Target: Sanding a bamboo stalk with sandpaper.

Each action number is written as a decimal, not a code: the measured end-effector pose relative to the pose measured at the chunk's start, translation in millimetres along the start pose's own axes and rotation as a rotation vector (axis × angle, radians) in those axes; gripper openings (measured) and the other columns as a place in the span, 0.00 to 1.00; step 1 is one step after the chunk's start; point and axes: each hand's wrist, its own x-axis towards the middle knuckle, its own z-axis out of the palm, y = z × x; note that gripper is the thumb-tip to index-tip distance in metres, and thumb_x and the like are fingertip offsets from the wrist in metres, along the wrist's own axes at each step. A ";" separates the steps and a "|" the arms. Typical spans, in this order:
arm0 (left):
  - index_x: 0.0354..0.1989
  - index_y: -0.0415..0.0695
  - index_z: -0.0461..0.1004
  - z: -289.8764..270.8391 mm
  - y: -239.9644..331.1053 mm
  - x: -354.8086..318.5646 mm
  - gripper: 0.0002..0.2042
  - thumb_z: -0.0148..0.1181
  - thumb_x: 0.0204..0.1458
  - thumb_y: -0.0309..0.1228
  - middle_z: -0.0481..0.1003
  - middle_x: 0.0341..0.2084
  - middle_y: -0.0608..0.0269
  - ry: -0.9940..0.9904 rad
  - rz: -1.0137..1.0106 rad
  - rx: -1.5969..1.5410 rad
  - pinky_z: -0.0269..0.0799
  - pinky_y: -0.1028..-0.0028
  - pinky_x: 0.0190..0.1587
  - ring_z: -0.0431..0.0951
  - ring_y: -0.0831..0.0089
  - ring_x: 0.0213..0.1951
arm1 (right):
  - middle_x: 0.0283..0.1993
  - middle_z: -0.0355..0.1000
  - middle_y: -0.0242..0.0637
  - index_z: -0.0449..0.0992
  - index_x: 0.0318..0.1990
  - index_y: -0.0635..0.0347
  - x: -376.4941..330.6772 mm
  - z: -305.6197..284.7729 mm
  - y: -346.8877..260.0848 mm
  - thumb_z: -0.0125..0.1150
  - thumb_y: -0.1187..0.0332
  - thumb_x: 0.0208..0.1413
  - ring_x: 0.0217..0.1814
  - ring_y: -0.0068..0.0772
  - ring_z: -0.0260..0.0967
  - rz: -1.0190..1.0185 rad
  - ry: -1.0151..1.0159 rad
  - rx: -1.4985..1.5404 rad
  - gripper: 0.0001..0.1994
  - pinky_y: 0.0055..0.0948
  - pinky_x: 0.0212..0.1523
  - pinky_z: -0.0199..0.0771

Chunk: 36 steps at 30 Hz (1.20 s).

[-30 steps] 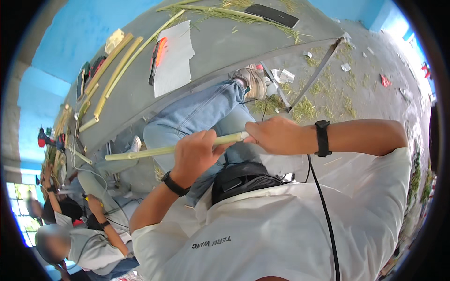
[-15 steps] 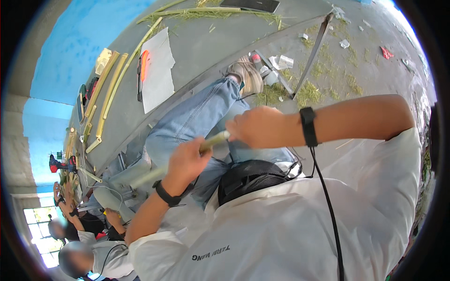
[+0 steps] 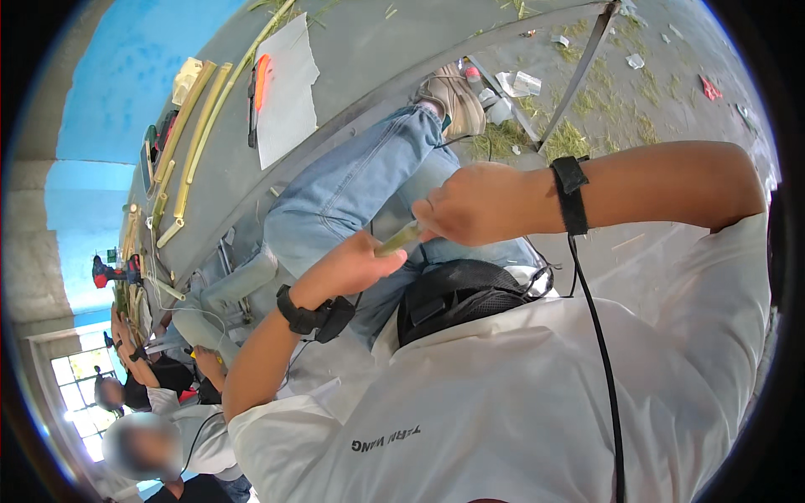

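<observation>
Grey desk (image 3: 360,50) stretches beyond the knees; left hand (image 3: 352,267) and right hand (image 3: 470,204) each grip a green stalk (image 3: 397,240).

Grey table (image 3: 352,92): white paper sheet (image 3: 287,92), pale green stalks (image 3: 194,142), orange-handled tool (image 3: 262,77).

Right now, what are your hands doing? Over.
Left hand and right hand both gripping one pale green stalk. Stalk mostly hidden between them. Nothing blocking.
</observation>
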 end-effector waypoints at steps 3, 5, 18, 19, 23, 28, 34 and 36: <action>0.18 0.36 0.71 6.0 1.8 0.1 0.29 0.62 0.59 0.53 0.67 0.13 0.63 -0.212 -0.164 -0.087 0.65 0.67 0.27 0.66 0.72 0.20 | 0.27 0.76 0.44 0.76 0.46 0.61 0.0 0.3 1.2 0.55 0.55 0.67 0.33 0.55 0.78 0.020 -0.110 -0.009 0.16 0.50 0.32 0.74; 0.19 0.35 0.71 6.5 1.9 -2.6 0.30 0.62 0.59 0.54 0.66 0.13 0.61 -0.095 -0.017 -0.048 0.64 0.66 0.27 0.64 0.72 0.20 | 0.27 0.75 0.44 0.76 0.46 0.61 -0.5 -4.3 -0.5 0.57 0.55 0.66 0.33 0.55 0.78 0.050 -0.140 0.026 0.17 0.50 0.32 0.74; 0.28 0.33 0.74 4.0 -1.5 -38.6 0.22 0.64 0.63 0.43 0.64 0.17 0.47 0.275 0.287 -0.102 0.63 0.61 0.26 0.55 0.59 0.22 | 0.36 0.75 0.46 0.75 0.51 0.64 -10.3 -46.8 -4.0 0.59 0.62 0.60 0.37 0.45 0.74 0.047 -0.155 0.556 0.17 0.42 0.39 0.72; 0.29 0.33 0.75 5.3 -2.1 -40.2 0.21 0.64 0.63 0.42 0.64 0.17 0.45 0.313 0.303 -0.100 0.64 0.61 0.27 0.55 0.57 0.23 | 0.38 0.75 0.44 0.74 0.56 0.63 -12.4 -47.3 -1.4 0.60 0.62 0.62 0.38 0.40 0.73 0.038 -0.155 0.545 0.19 0.40 0.40 0.72; 0.32 0.34 0.78 14.1 -1.5 -46.0 0.16 0.64 0.61 0.38 0.69 0.20 0.40 0.431 0.248 -0.031 0.67 0.60 0.27 0.65 0.44 0.24 | 0.51 0.77 0.42 0.71 0.66 0.65 -24.3 -46.3 9.1 0.59 0.64 0.66 0.46 0.32 0.71 0.089 -0.108 0.776 0.24 0.36 0.46 0.71; 0.33 0.34 0.80 27.5 6.9 -60.5 0.15 0.65 0.60 0.37 0.70 0.17 0.43 0.658 0.222 -0.112 0.65 0.60 0.25 0.68 0.47 0.19 | 0.40 0.78 0.31 0.73 0.65 0.67 -37.7 -50.0 3.2 0.59 0.67 0.68 0.36 0.18 0.70 0.150 0.157 0.748 0.21 0.24 0.36 0.70; 0.31 0.35 0.79 36.2 11.4 -92.3 0.21 0.67 0.62 0.44 0.62 0.11 0.60 0.788 0.013 -0.442 0.60 0.66 0.22 0.56 0.71 0.19 | 0.40 0.78 0.29 0.74 0.65 0.66 -59.1 -42.7 -18.4 0.60 0.68 0.67 0.33 0.15 0.71 0.485 0.426 0.837 0.21 0.21 0.36 0.74; 0.33 0.36 0.80 42.4 17.2 -91.2 0.20 0.69 0.60 0.45 0.65 0.12 0.59 0.797 0.172 -0.459 0.62 0.66 0.23 0.59 0.70 0.18 | 0.37 0.78 0.27 0.74 0.65 0.67 -57.2 -34.7 -20.3 0.61 0.68 0.66 0.32 0.14 0.70 0.502 0.463 0.917 0.22 0.21 0.34 0.73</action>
